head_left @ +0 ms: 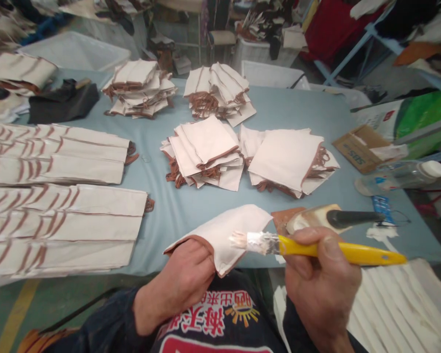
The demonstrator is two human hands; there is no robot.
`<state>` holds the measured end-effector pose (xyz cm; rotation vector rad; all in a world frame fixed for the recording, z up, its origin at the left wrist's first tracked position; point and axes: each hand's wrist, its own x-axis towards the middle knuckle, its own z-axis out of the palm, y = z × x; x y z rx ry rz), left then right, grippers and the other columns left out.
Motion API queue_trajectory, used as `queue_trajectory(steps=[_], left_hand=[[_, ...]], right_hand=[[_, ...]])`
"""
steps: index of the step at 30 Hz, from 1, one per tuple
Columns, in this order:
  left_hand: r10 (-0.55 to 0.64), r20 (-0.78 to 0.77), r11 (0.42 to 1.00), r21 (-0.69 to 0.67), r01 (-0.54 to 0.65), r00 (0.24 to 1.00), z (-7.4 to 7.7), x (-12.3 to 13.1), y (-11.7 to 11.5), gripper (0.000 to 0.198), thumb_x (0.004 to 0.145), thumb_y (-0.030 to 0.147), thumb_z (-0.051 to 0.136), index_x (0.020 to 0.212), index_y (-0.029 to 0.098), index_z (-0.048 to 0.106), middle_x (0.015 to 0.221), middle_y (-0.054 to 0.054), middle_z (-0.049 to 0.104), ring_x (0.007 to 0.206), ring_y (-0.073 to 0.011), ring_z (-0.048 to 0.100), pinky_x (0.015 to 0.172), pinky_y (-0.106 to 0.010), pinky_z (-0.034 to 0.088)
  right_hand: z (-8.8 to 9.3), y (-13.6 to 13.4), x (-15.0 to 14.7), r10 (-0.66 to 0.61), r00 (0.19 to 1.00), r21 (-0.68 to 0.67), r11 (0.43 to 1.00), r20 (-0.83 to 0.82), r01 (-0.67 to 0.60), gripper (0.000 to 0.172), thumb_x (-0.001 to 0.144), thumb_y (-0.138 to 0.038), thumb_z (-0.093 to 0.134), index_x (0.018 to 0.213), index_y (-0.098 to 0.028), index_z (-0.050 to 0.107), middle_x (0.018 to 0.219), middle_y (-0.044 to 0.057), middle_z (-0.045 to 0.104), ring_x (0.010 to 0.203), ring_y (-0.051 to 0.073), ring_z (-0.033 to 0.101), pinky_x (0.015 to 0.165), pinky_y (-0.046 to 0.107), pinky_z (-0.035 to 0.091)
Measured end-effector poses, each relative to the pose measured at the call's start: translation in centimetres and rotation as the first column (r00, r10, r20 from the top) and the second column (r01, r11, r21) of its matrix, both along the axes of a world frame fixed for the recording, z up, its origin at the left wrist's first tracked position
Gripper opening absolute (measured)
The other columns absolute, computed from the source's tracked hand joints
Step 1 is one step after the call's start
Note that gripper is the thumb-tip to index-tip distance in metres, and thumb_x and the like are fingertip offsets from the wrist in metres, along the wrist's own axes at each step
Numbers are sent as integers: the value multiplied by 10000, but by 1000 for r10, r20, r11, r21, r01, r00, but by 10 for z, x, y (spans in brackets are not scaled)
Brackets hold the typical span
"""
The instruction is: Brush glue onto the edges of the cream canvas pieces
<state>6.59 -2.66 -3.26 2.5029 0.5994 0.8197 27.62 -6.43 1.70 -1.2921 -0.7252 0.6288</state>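
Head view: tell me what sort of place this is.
Likely a textile workshop: brown-edged cream fabric pieces lie in stacks on a blue table, white bins stand behind, and the right hand holds a brush.

From the right of the pouch (pixel 238 220), the brush (pixel 297 246) in the right hand (pixel 321 284) reaches in; the left hand (pixel 191 274) is at the pouch's near side. Over on its left, two rows of cloth pieces (pixel 66 228) lie on the table (pixel 152 162). Behind it sit two stacks (pixel 209 142), two more stacks (pixel 139 81) farther back, then bins (pixel 272 73). The bottle (pixel 393 179) and box (pixel 362 147) lie behind it to the right.
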Motion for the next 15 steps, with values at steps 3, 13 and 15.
queue_trajectory(steps=[3,13,15], left_hand=[[33,0,998,50,-33,999,-3,-6,2,356,952,-1,454,1188,147,675,1004,-132,807,962,-248,752,917,-419,621],[120,3,985,125,-120,993,-8,-23,7,304,893,-5,425,870,190,658,808,-86,742,806,-230,683,811,-402,576],[127,13,984,123,-128,992,-8,-25,8,322,895,-13,414,908,186,667,826,-96,747,857,-243,697,846,-415,578]], right_hand=[[6,-5,-7,28,993,-25,999,113,-26,356,1015,-433,649,729,-221,665,540,-60,482,357,71,343,350,228,254],[-8,-12,-29,265,963,-37,964,45,-263,374,1035,-466,642,762,-216,696,484,-76,425,366,72,392,343,169,300],[-10,-12,-29,277,960,-33,961,37,-276,376,1036,-462,638,758,-216,699,480,-76,410,358,70,373,340,168,296]])
